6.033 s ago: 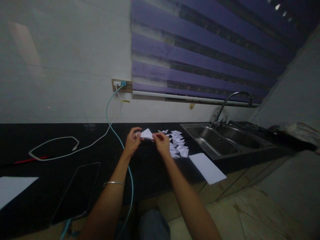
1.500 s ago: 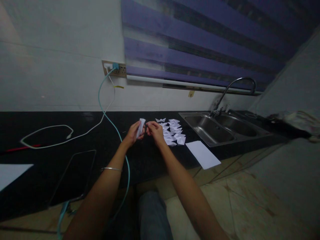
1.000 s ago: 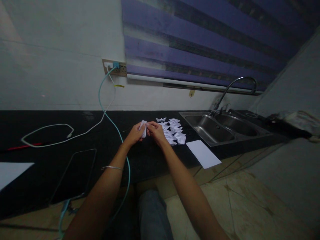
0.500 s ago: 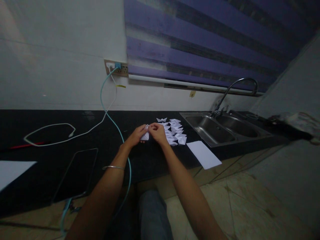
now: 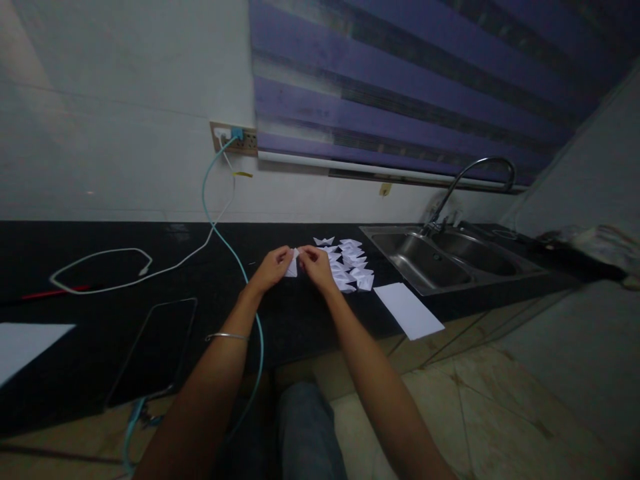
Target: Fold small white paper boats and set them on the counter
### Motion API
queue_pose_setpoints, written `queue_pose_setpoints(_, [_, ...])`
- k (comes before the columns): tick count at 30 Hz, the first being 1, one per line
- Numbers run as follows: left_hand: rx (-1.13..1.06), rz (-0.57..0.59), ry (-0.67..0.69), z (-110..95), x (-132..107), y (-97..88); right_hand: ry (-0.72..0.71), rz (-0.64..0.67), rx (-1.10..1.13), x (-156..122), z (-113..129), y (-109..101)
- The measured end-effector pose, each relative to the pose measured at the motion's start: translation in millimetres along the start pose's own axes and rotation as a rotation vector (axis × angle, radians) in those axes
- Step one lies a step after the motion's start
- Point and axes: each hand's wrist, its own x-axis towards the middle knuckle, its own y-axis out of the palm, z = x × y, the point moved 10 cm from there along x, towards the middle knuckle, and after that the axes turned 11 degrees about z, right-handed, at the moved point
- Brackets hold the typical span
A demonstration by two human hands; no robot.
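A small folded piece of white paper [image 5: 293, 265] is pinched between my two hands above the dark counter. My left hand [image 5: 273, 268] grips its left side, thumb on top. The fingers of my right hand [image 5: 316, 266] close on its upper right edge. Just right of my right hand stand several folded white paper boats [image 5: 352, 256], grouped close together. One paper boat [image 5: 324, 241] sits at the back of the group. My right hand partly hides the nearest ones.
A stack of white paper [image 5: 409, 311] lies at the counter's front edge, beside a steel double sink [image 5: 425, 285]. On the left are a tablet-like dark panel [image 5: 153, 353], a white cable [image 5: 100, 251], a red pen-like stick [image 5: 55, 292] and more paper [image 5: 30, 343]. A teal cable [image 5: 235, 252] runs under my left forearm.
My left fingers have shifted up along the folded paper, and its lower end now shows between both hands. My right hand has turned slightly, still at the paper's top edge.
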Motion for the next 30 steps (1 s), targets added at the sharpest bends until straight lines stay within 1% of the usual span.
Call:
queue_pose_setpoints(1, [0.018, -0.020, 0.008, -2.6, -0.5, -1.9, 0.016, -0.005, 0.012, -0.1, -0.1, 0.1])
queue_pose_setpoints(3, [0.084, -0.059, 0.039, -9.3, -1.6, -5.3, 0.028, -0.070, 0.002, -2.1, 2.4, -5.3])
queue_pose_setpoints(5, [0.137, -0.089, 0.060, -14.0, -2.6, -7.9, -0.008, -0.157, -0.069, -5.7, 10.4, -13.0])
queue_pose_setpoints(6, [0.146, -0.099, 0.061, -14.6, -2.9, -8.8, -0.034, -0.177, -0.121, -7.1, 15.3, -14.4])
queue_pose_setpoints(8, [0.140, -0.099, 0.058, -13.7, -2.7, -8.8, -0.076, -0.159, -0.216, -7.8, 22.4, -11.3])
queue_pose_setpoints(10, [0.140, -0.084, 0.070, -13.8, -2.1, -7.2, -0.095, -0.132, -0.264, -7.3, 24.0, -7.4])
queue_pose_setpoints(15, [0.147, -0.046, 0.103, -16.3, -1.3, -2.0, -0.066, -0.147, -0.216, -4.4, 12.0, -9.1])
queue_pose_setpoints(19, [0.140, -0.031, 0.067, -9.4, -1.8, 0.1, -0.005, -0.103, -0.144, -0.7, -2.4, -7.2])
queue_pose_setpoints(22, [0.159, -0.014, 0.020, -1.2, -2.7, 2.2, 0.038, -0.098, -0.101, 0.2, -10.2, -7.5])
queue_pose_setpoints(26, [0.116, 0.073, -0.031, 6.1, -2.8, 11.3, 0.068, -0.135, -0.046, 0.8, -15.4, -13.2])
queue_pose_setpoints(28, [0.087, 0.127, -0.034, 6.0, -2.8, 16.7, 0.079, -0.147, -0.010, 1.6, -18.0, -16.3])
queue_pose_setpoints(30, [0.094, 0.154, -0.025, 4.6, -2.9, 18.9, 0.075, -0.156, 0.012, 2.4, -19.6, -18.7])
